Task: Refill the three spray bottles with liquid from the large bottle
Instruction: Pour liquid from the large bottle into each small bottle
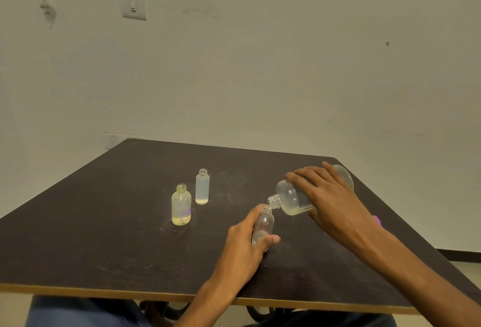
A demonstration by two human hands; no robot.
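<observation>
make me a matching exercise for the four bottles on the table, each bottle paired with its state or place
Column one:
1. large bottle
2. yellowish bottle
3. frosted bottle
4. clear small bottle

Column two:
a. stands farthest back, free
b. gripped by the left hand
c. tipped over by the right hand
d. stands free, purple print

Pairs: 1-c, 2-d, 3-a, 4-b

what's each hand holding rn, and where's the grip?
Left hand grips the small clear bottle round its body. Right hand grips the tilted large bottle round its body, neck at the small bottle's mouth.
</observation>
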